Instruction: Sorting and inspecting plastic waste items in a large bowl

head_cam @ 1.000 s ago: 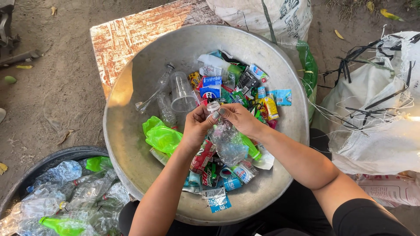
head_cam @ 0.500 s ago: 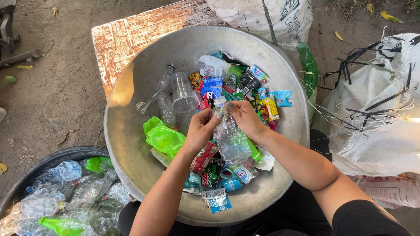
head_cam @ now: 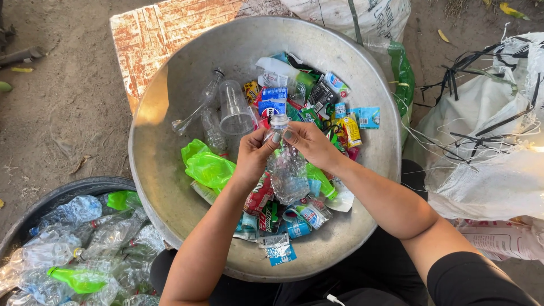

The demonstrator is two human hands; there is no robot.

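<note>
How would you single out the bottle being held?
Start at the big metal basin on the ground. Above its litter pile, the left hand and right hand grip a crumpled clear bottle. It alone is lifted, neck up, label-free.

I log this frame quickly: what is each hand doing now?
Left hand: closed on the clear plastic bottle.
Right hand: closed on the same bottle, near its neck.
</note>
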